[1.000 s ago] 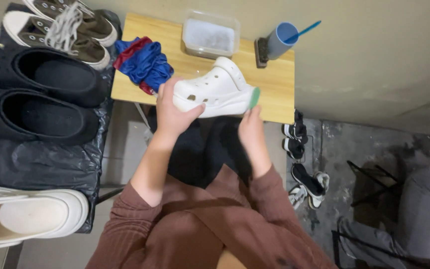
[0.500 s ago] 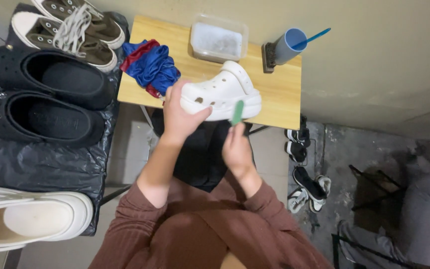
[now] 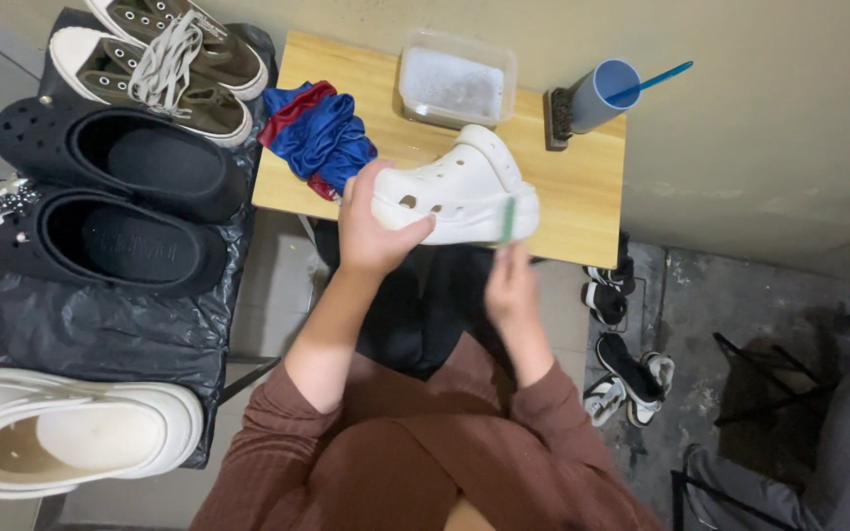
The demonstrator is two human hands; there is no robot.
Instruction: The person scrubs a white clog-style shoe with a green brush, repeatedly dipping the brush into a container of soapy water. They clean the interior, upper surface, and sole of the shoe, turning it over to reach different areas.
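A white clog (image 3: 459, 187) lies on its side at the near edge of a small wooden table (image 3: 582, 187). My left hand (image 3: 371, 231) grips its toe end, thumb along the sole. A small green scrubbing tool (image 3: 509, 220) stands against the sole near the heel, held in my right hand (image 3: 512, 292) just below the table edge.
On the table are a blue and red cloth (image 3: 319, 135), a clear tub (image 3: 456, 84), a brush (image 3: 557, 119) and a blue cup (image 3: 604, 94). Left, on black plastic, sit black clogs (image 3: 115, 202), olive sneakers (image 3: 164, 61) and another white clog (image 3: 66, 433). Shoes (image 3: 627, 369) lie on the floor.
My right hand slid the green tool along the sole: from the heel toward the middle, then back toward the heel. The view shifted so everything sits further right.
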